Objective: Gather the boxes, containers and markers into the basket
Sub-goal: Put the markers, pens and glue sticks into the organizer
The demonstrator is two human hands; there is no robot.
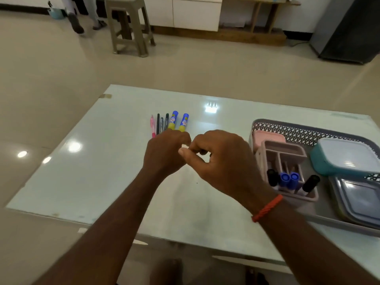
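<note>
left hand (164, 149): curled, holds nothing
right hand (222, 159): curled, empty, fingertips meeting left
pens (160, 125): just beyond left hand
basket (287, 128): right of right hand, holding containers (345, 157)

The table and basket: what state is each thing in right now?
Basket: on the table's right side, partly filled.
Organiser: in the basket, holding capped markers.
Teal box: in the basket, lid on.
Grey box: in the basket, lid on.
Pink box: in the basket, behind the organiser.
Pens: lying on the table.
Glue sticks: capped, lying beside the pens.
Hands: left and right curled, fingertips meeting above the table.
</note>
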